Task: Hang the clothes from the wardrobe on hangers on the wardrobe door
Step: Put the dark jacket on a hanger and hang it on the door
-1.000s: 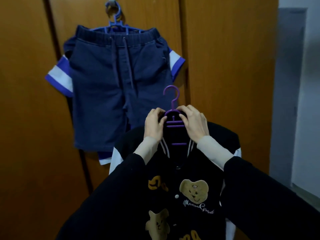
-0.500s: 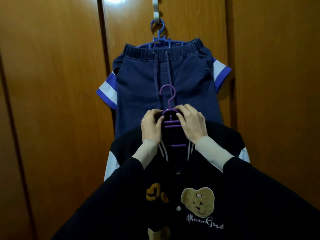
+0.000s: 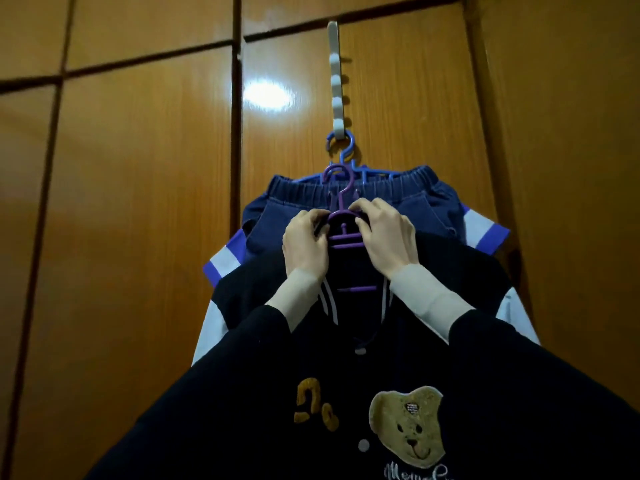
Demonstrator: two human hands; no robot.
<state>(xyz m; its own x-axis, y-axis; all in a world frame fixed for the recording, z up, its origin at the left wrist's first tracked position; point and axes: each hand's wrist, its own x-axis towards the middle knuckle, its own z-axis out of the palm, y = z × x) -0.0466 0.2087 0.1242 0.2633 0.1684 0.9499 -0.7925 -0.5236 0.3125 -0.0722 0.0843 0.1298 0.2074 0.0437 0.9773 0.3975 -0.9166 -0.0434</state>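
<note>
A black jacket [image 3: 391, 386] with bear patches and white sleeves hangs from a purple hanger [image 3: 343, 216]. My left hand [image 3: 304, 240] and my right hand [image 3: 388, 233] both grip the hanger's top, one on each side of its neck. Its hook rises in front of the waistband of the dark blue shorts [image 3: 391, 199]. Those shorts and a striped-sleeve shirt [image 3: 485, 230] hang on a blue hanger [image 3: 341, 150] caught on the lowest peg of a white over-door hook strip [image 3: 337, 81] on the wooden wardrobe door [image 3: 398, 98].
Brown wooden wardrobe panels [image 3: 138, 202] fill the whole view, with dark seams between doors. The white strip's upper pegs carry nothing. My dark sleeves cover the lower part of the view.
The view has tilted upward, showing the whole hook strip. Both hands have lifted the purple hanger and jacket so that its hook now sits just below the blue hanger.
</note>
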